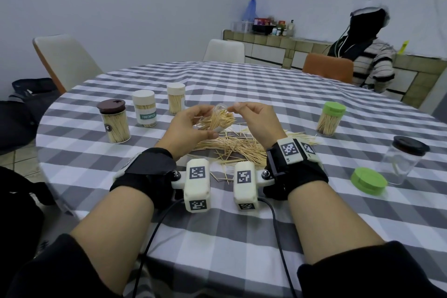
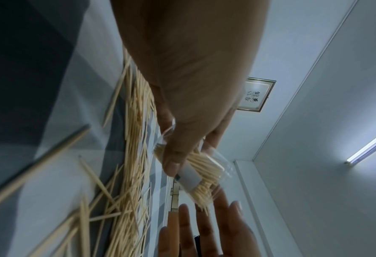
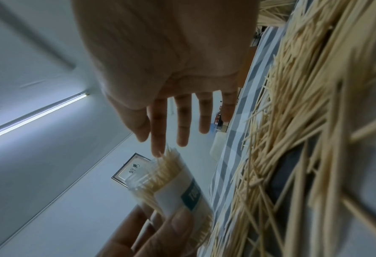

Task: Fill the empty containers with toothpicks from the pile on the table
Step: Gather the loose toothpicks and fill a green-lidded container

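Head view: left hand (image 1: 187,128) grips clear container (image 1: 215,120) full of toothpicks, tilted above the pile (image 1: 232,146); right hand (image 1: 254,116) at its mouth, fingers (image 3: 158,130) straight, index touching toothpick tips.

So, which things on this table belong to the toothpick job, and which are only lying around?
For the job:
- clear jar, held tilted in the left hand
- right hand, at the jar mouth
- toothpick pile
- empty jar, dark lid on
- loose green lid

Just lying about:
- four filled jars, such as the green-lidded one
- chairs
- shelf clutter
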